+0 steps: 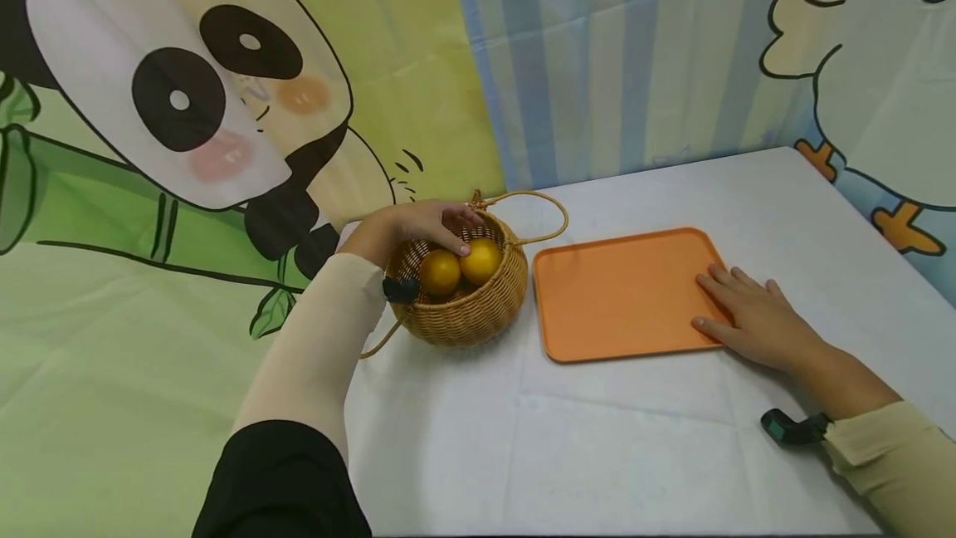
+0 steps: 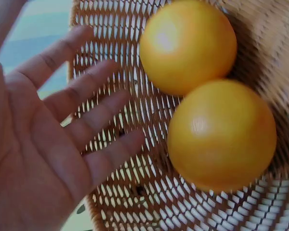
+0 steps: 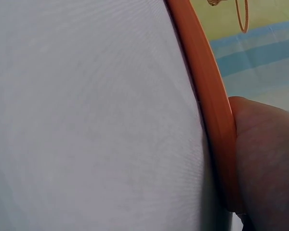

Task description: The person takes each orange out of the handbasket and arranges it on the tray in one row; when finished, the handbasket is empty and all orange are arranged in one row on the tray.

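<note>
Hovering over two yellow fruits [image 1: 440, 274] in the basket [image 1: 466, 324] at left, the left hand [image 1: 424, 222] grips nothing, fingers spread; cupping one fruit fully should hold best. The right hand's [image 1: 763, 324] outstretched fingers rest on the tray [image 1: 623, 297].

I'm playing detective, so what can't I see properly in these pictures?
Head view: inside of the basket, partly behind the left hand.
Head view: right edge of the tray, partly under the right hand.
Right wrist view: rest of that hand, cut off by the picture's edge.
</note>
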`<state>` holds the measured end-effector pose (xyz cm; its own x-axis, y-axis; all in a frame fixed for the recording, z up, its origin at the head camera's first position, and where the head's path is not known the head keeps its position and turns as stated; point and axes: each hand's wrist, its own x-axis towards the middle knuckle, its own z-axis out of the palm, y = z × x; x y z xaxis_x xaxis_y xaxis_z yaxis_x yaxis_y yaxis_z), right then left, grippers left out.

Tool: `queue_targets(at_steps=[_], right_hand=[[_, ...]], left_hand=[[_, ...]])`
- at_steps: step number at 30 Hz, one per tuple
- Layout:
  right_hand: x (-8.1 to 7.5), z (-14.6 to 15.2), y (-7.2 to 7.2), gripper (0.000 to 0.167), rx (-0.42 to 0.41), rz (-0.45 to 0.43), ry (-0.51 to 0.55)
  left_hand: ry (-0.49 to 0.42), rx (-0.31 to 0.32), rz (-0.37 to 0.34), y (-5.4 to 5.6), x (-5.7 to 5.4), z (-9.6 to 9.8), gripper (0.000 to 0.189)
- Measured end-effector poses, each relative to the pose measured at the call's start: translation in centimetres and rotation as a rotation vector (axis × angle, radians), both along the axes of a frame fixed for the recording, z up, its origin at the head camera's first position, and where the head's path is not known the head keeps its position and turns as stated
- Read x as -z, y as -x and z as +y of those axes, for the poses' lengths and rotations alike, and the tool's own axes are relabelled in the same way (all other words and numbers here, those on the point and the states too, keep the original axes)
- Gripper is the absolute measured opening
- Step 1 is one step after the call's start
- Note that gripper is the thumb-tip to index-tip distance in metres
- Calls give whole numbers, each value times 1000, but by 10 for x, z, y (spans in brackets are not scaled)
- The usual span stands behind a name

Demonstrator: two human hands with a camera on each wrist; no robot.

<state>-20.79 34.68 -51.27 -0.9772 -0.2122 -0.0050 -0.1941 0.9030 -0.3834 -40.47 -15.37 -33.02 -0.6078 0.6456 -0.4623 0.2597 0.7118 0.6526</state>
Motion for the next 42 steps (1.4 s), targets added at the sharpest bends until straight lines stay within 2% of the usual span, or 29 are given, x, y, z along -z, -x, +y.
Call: queue_targets(at_steps=[4,11,17,22,25,31,42], right_hand=[[1,2,-1,90,-9,6,14],[1,3,-2,89,-28,16,30],[0,1,-3,90,-31,8,37],[0,0,-2,90,-29,10,31],[1,-1,-2,89,-29,15,28],[3,2,-2,89,-22,22,16],[4,4,-1,89,-21,13,11]], left_hand=[[-6,5,-12,1,7,1,75],[-39,70,-48,7,20,2,78],[-32,73,-78,8,27,2,77],[-11,46,-49,10,36,3,77],[19,54,-19,12,40,4,76],[75,92,58,18,42,10,72],[187,97,103,18,46,20,70]])
